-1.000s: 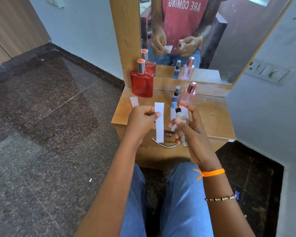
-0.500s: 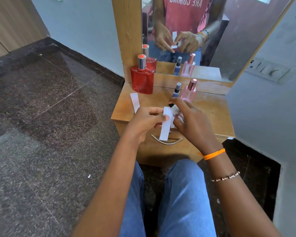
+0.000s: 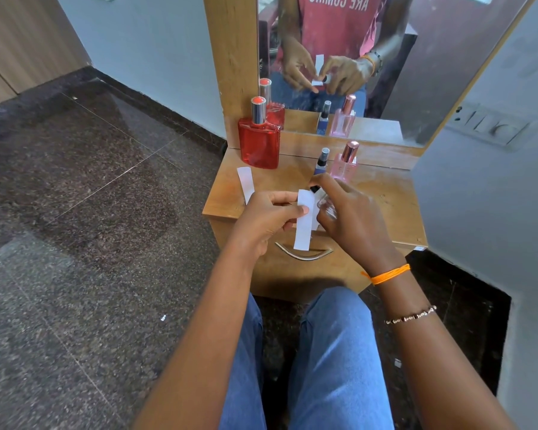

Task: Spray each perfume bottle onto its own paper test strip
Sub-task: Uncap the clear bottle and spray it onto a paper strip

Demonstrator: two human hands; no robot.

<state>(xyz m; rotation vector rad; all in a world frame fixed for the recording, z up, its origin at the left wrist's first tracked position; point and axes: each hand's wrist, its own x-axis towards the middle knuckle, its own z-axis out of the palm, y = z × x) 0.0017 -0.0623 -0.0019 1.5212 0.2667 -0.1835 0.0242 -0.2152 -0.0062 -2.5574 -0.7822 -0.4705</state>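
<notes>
Left hand [image 3: 266, 217] pinches a white paper strip [image 3: 303, 223] between thumb and fingers, the strip hanging upright over the near edge of the wooden surface [image 3: 392, 200]. Right hand [image 3: 351, 218], fingers curled, grips a small clear bottle [image 3: 325, 203] just right of the strip, its dark nozzle touching or nearly touching the paper. On the surface: a second strip [image 3: 246, 183] lying flat at left, a red bottle [image 3: 259, 141] at far left, a slim blue bottle [image 3: 321, 162] and a pink bottle [image 3: 344, 164] side by side beyond the hands, before the mirror [image 3: 416, 72].
</notes>
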